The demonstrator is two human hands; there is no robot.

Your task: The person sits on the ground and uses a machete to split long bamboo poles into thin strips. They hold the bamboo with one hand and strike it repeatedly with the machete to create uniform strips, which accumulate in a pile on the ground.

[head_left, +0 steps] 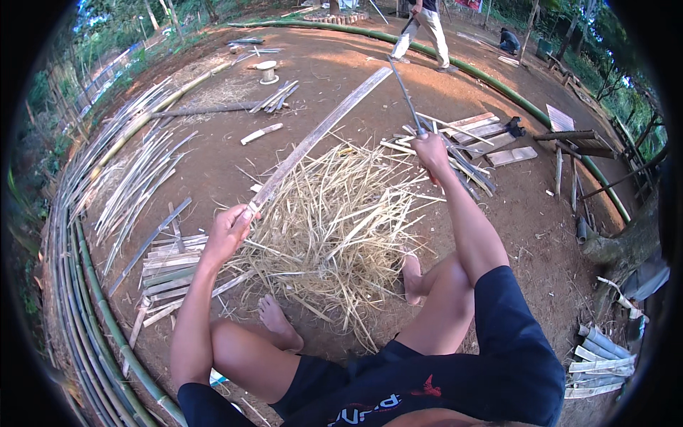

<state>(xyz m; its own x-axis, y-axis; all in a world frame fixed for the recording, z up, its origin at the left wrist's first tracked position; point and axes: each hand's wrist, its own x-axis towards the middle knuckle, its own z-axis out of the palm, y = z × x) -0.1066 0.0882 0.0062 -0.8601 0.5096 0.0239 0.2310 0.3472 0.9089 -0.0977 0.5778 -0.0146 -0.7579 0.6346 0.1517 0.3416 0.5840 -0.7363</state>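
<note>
My left hand (233,226) is closed round the near end of a long flat bamboo slat (320,135), which slants away from me up to the right. In my right hand (430,153) is a machete, its long thin blade (405,95) pointing away and slightly left. A bit of reddish handle shows below the fist. The blade is apart from the slat along most of its length; near the far tip they come close in view, and I cannot tell if they touch. Beneath lies a heap of pale bamboo shavings (356,199) between my bare feet.
Split bamboo pieces (171,270) are stacked at my left, beside long green poles (107,313). More boards (484,132) and strips lie right of the heap. A white spool-shaped stand (267,71) is farther off. Another person (427,32) walks near a long green pole (512,99).
</note>
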